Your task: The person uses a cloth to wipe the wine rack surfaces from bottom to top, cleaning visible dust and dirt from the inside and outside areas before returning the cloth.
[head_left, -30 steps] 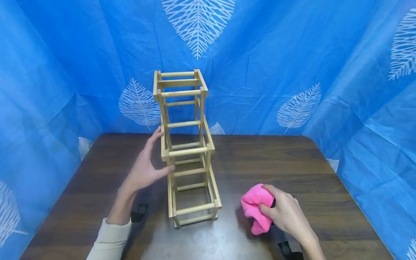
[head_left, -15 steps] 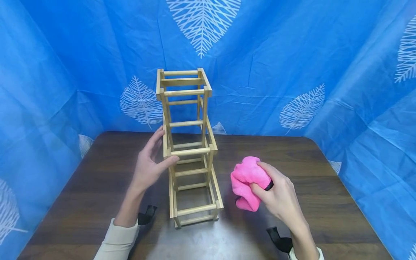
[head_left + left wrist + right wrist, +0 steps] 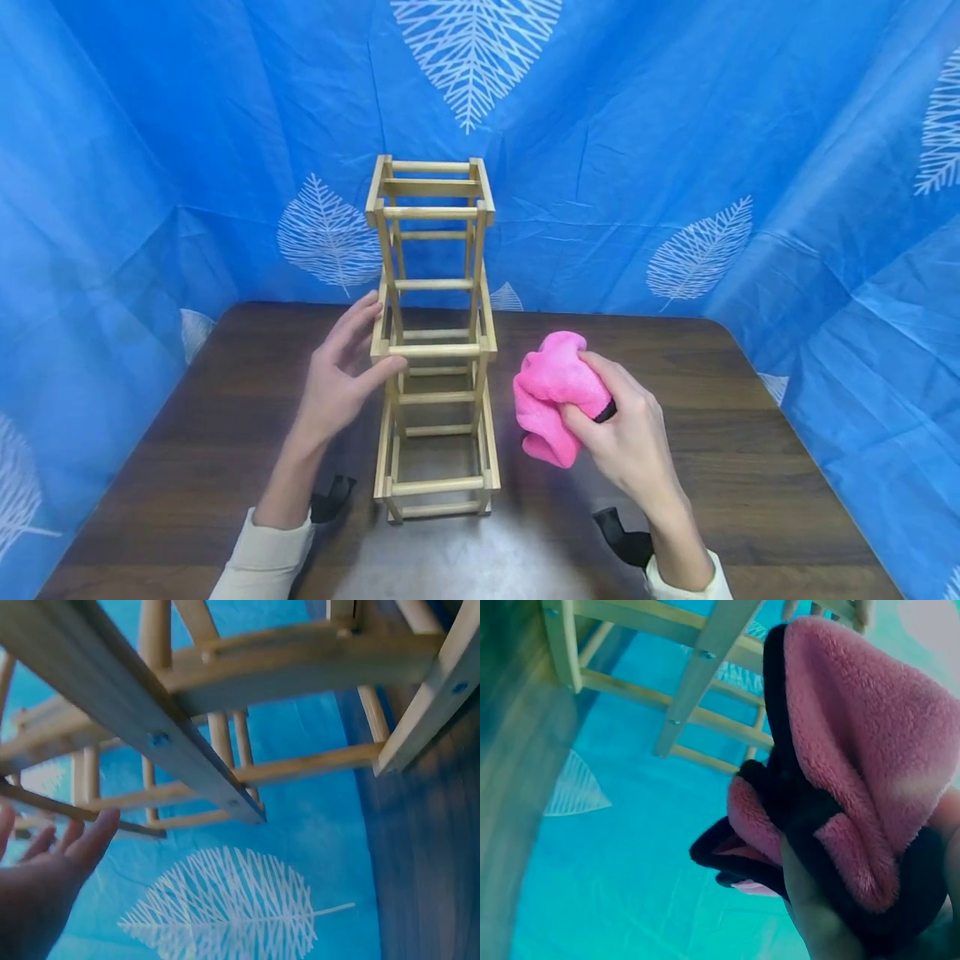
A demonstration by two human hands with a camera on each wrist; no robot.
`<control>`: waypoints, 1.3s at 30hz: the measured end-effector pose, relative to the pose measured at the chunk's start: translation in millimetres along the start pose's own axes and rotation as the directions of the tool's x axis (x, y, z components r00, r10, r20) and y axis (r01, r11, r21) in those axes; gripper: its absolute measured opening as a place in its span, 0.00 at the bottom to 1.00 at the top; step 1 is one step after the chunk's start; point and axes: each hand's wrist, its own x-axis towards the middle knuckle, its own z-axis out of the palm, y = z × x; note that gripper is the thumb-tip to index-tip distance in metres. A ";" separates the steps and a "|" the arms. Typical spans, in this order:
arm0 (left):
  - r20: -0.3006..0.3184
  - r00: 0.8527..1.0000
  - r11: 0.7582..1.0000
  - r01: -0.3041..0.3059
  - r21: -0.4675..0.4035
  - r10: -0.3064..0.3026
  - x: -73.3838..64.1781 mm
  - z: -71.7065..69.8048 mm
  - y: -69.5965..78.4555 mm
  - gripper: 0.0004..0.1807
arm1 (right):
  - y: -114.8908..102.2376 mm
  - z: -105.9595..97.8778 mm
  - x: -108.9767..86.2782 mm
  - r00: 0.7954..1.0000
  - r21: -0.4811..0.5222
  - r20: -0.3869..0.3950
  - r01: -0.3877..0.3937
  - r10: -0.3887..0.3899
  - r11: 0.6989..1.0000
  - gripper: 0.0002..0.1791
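A wooden rack of stacked open frames (image 3: 438, 351) stands upright on the dark table. My left hand (image 3: 333, 387) is at its left side, with the thumb by the front bar of the middle tier and the fingers spread along the side rail. In the left wrist view those fingers (image 3: 94, 840) look extended against a thin rail. To the right of the rack, my right hand (image 3: 633, 437) grips a bunched pink cleaning cloth (image 3: 555, 387) above the table. The right wrist view shows its fluffy pink surface and black edging; the cloth hides part of the fingers.
A blue curtain (image 3: 600, 167) with white leaf prints surrounds the back and sides of the wood-grain table (image 3: 712, 467). Black wrist straps (image 3: 626, 537) hang below both wrists.
My right hand has lifted the pink cloth and carried it left and forward, closer to the rack. The rack has turned slightly and now faces me more squarely; my left hand stays beside it.
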 end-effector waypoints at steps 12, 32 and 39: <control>-0.268 0.962 0.996 0.065 0.061 -0.047 -18.6 19.5 6.3 0.27 | -27.4 17.6 44.8 0.990 -0.026 -0.025 0.137 -0.138 0.990 0.32; -0.233 0.972 0.999 0.031 0.025 -0.024 -17.5 18.9 3.8 0.26 | -18.1 42.0 110.1 0.988 -0.146 -0.066 0.126 -0.137 0.981 0.30; -0.224 0.975 0.999 0.012 0.031 -0.005 -16.1 17.4 7.1 0.29 | -21.3 37.2 105.1 0.991 -0.108 0.052 0.129 -0.124 0.986 0.30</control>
